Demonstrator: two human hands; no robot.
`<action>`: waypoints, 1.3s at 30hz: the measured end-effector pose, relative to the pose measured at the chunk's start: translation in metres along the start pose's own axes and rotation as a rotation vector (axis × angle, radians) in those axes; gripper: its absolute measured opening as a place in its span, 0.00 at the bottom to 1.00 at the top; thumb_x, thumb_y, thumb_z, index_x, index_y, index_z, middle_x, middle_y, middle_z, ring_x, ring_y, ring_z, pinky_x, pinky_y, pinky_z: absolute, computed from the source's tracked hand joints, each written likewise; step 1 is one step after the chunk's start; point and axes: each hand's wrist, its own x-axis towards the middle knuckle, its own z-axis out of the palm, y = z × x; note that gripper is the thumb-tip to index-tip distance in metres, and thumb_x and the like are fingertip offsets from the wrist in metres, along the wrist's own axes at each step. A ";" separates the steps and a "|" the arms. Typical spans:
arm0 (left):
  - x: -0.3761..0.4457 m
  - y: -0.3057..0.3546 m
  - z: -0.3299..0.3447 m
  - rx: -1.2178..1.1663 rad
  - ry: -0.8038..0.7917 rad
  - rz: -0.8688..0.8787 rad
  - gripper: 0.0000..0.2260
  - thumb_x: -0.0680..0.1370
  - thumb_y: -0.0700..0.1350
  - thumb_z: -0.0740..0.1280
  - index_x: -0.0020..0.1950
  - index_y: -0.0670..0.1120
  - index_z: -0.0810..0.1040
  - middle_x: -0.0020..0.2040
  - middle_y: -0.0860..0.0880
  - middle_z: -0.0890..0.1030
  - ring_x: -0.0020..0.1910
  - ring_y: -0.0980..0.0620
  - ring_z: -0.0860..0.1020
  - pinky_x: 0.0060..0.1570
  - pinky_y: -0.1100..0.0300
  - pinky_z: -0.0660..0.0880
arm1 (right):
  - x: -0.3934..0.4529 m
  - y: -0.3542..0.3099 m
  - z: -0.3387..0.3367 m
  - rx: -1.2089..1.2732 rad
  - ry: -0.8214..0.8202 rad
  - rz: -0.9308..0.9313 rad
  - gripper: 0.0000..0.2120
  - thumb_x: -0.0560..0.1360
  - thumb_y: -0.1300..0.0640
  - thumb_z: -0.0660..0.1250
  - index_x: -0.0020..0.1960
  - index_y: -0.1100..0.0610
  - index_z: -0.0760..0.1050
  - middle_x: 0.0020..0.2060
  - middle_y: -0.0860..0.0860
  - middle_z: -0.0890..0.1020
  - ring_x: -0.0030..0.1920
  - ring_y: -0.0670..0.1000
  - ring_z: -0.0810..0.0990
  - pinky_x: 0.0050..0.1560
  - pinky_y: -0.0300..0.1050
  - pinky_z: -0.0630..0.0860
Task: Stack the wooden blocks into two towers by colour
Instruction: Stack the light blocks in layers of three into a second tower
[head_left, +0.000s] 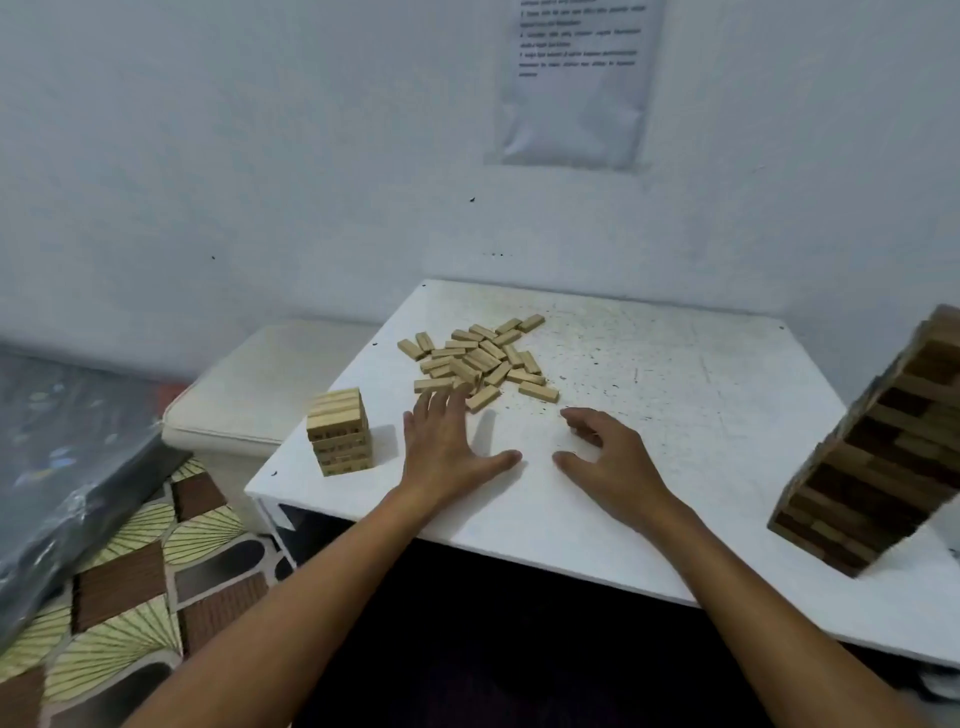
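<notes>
Matt pale wooden blocks (478, 358); speckled white table (675, 374).

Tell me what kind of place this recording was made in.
Probably a room in a home, not a workshop: a small white table pushed against a plain white wall, a cushioned seat beside it, and a patterned floor mat.

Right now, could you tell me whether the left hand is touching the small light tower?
Apart. The head view shows bare white table and the tower's shadow between the left hand and the small light tower.
</notes>
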 end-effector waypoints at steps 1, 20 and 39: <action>0.011 -0.001 0.002 0.009 -0.003 -0.049 0.49 0.60 0.73 0.69 0.74 0.51 0.61 0.74 0.47 0.63 0.75 0.43 0.55 0.73 0.41 0.52 | 0.004 0.003 -0.001 -0.019 0.012 0.011 0.26 0.71 0.56 0.74 0.68 0.52 0.72 0.63 0.48 0.76 0.62 0.45 0.75 0.63 0.40 0.71; 0.136 -0.029 0.023 0.116 -0.003 -0.337 0.55 0.56 0.82 0.58 0.77 0.53 0.59 0.80 0.42 0.47 0.78 0.40 0.44 0.72 0.34 0.42 | 0.187 0.018 0.020 -0.068 0.109 0.147 0.23 0.78 0.45 0.63 0.71 0.52 0.69 0.70 0.54 0.70 0.69 0.55 0.69 0.68 0.58 0.68; 0.139 -0.011 0.047 -0.043 -0.092 -0.027 0.36 0.61 0.67 0.56 0.62 0.49 0.76 0.66 0.50 0.72 0.71 0.45 0.62 0.70 0.50 0.60 | 0.205 0.019 0.038 -0.464 -0.172 -0.093 0.20 0.81 0.46 0.57 0.70 0.51 0.71 0.68 0.54 0.69 0.74 0.56 0.58 0.70 0.57 0.63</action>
